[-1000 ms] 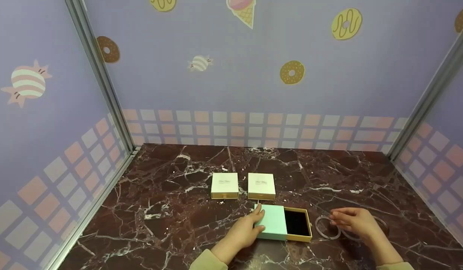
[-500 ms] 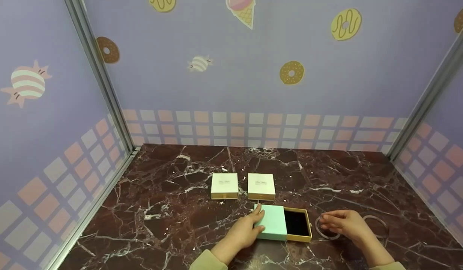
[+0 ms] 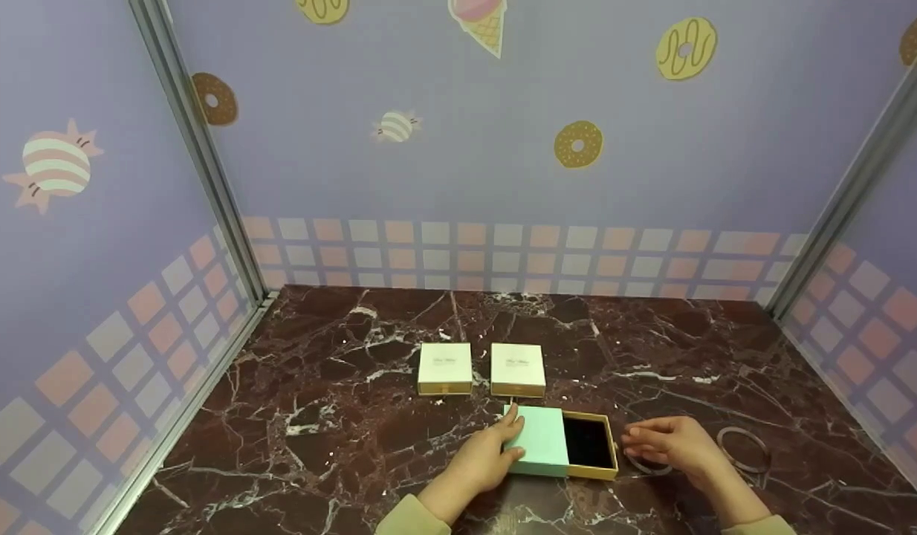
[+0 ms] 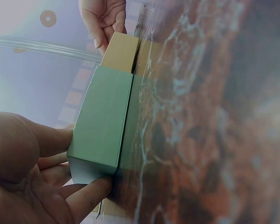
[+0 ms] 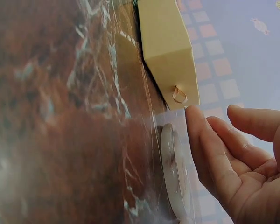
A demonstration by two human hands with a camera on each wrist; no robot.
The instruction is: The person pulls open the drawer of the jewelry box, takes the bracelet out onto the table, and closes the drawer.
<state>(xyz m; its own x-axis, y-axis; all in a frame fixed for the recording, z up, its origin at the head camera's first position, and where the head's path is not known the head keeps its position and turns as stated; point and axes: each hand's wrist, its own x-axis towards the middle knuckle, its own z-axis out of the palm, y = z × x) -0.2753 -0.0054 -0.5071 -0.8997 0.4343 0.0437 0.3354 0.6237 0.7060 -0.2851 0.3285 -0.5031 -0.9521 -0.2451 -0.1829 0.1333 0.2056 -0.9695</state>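
A mint-green box sleeve lies on the table with its gold drawer pulled partway out to the right, its black lining showing. My left hand grips the sleeve's left end, thumb on one side and fingers round the other. By the drawer's front, my right hand hovers with thumb and fingertips apart and nothing between them. A small ribbon loop sticks out of that drawer front, just beyond the fingertips. Below this hand a pale bangle lies flat, partly hidden in the head view.
Two cream boxes, a left one and a right one, sit side by side behind the mint one. Another bangle lies right of my right hand. Patterned wall panels enclose the marble table.
My right hand has moved left from above the bangles to the drawer's front, uncovering the right-hand bangle. The left hand and the boxes have stayed in place.
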